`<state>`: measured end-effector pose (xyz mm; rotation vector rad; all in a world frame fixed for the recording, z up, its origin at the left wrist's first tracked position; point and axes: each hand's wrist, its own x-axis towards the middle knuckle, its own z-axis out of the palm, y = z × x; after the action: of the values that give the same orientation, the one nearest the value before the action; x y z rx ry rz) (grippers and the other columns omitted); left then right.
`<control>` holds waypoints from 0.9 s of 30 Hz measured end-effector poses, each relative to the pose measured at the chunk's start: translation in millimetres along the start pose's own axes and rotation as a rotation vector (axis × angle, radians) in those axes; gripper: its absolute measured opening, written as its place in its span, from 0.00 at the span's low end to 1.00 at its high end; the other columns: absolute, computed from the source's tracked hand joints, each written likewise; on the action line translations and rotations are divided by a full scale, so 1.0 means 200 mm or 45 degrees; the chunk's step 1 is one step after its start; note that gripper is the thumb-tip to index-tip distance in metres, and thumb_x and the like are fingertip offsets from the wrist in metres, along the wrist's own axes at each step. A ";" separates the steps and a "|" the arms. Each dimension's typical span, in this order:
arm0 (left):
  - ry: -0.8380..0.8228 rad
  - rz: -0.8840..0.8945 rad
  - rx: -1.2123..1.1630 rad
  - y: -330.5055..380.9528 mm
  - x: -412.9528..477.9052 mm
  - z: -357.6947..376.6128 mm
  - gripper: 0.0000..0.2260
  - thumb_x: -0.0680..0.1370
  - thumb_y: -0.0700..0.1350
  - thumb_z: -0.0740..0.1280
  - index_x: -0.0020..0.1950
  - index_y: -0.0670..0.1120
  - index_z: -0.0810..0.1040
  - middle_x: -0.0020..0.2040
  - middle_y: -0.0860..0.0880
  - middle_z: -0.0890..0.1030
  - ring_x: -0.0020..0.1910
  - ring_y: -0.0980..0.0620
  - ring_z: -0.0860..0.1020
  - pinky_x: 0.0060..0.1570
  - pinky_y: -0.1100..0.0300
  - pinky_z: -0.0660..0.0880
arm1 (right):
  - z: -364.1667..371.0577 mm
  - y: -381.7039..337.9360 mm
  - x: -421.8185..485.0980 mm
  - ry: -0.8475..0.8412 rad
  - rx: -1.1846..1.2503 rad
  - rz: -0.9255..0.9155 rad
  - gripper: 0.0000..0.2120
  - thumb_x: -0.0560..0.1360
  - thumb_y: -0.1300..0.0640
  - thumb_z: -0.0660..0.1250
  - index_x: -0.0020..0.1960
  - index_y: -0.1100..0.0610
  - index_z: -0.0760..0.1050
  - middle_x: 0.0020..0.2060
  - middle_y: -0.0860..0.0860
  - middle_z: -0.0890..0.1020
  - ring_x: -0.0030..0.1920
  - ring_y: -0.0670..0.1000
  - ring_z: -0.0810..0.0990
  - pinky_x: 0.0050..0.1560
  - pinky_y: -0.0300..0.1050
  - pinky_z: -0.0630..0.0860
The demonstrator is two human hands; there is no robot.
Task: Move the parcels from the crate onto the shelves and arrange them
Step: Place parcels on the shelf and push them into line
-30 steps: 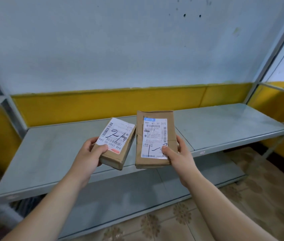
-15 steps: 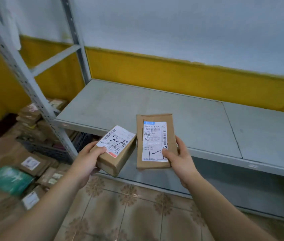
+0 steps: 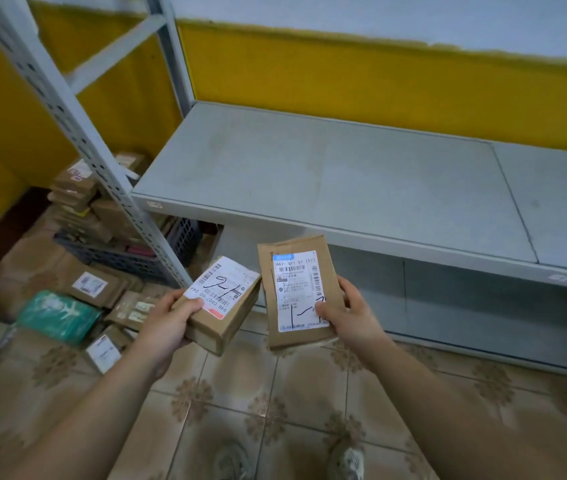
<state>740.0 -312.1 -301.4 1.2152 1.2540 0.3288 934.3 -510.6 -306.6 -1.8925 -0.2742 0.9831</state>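
I stand with a parcel in each of my hands, so I judge the carrying step is under way and the placing not yet done. My left hand grips a small brown cardboard box with a white label marked in black pen; the thumb lies over the label's near corner and the fingers curl underneath. My right hand holds a flat brown cardboard parcel with a long white printed label, thumb pressed on the label's lower corner, fingers wrapped round the right edge. The two parcels sit just beside each other, and I cannot tell whether their corners touch.

Both hang in the air over the patterned tiled floor, in front of and lower than the front lip of the grey metal shelf. The dark plastic crate is well off to my left, behind the perforated grey upright, with brown parcels heaped in and around it and a green plastic-wrapped parcel lying on the floor nearby.

Next, I think, I must lift both parcels above the lip, reach forward and set them down labels up, squared to the edge and side by side. I would release one hand at a time so that neither parcel slides
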 end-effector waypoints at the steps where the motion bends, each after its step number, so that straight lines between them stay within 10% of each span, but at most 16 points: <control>1: -0.023 -0.002 0.022 -0.01 0.03 0.00 0.09 0.79 0.42 0.65 0.59 0.48 0.74 0.52 0.45 0.82 0.48 0.47 0.80 0.49 0.48 0.78 | 0.02 0.02 0.01 0.013 -0.001 0.008 0.28 0.78 0.57 0.69 0.73 0.42 0.63 0.57 0.45 0.80 0.52 0.48 0.83 0.55 0.52 0.81; 27: -0.015 0.006 0.302 -1.05 1.41 1.09 0.10 0.76 0.46 0.69 0.56 0.50 0.75 0.51 0.45 0.81 0.49 0.45 0.80 0.52 0.49 0.77 | -0.25 1.31 1.55 0.192 -0.149 0.152 0.23 0.78 0.60 0.65 0.71 0.52 0.65 0.55 0.50 0.79 0.56 0.53 0.79 0.48 0.42 0.75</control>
<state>941.6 -291.7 -661.8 1.4192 1.3070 0.1795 1116.9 -507.4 -672.2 -2.0983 -0.1339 0.9138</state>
